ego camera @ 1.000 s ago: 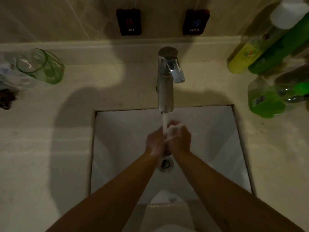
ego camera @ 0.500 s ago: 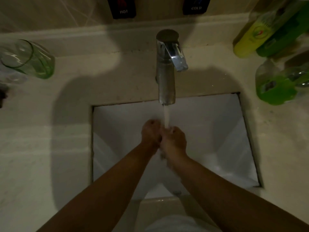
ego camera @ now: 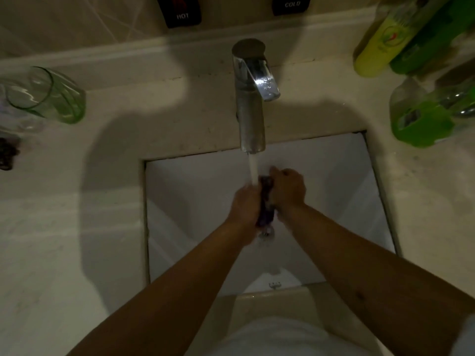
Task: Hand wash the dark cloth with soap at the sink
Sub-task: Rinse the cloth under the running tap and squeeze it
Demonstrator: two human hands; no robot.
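Note:
A small dark cloth (ego camera: 266, 201), bunched into a narrow strip, is pressed between my two hands over the white sink basin (ego camera: 185, 201). My left hand (ego camera: 245, 204) grips its left side and my right hand (ego camera: 289, 188) closes on its right side. Water runs from the chrome faucet (ego camera: 250, 98) onto the top of the cloth and my left knuckles. The lower end of the cloth hangs just above the drain (ego camera: 266, 233). Most of the cloth is hidden by my fingers.
A green glass tumbler (ego camera: 46, 95) lies on the counter at the left. Yellow and green bottles (ego camera: 380, 44) and a green liquid bottle (ego camera: 424, 119) stand at the right. Hot and cold wall switches (ego camera: 182, 11) sit above the faucet. A beige counter (ego camera: 77, 214) surrounds the basin.
My hands have parted slightly, so the dark cloth now shows between them. The camera has tilted down a little, and the hands stay under the running water.

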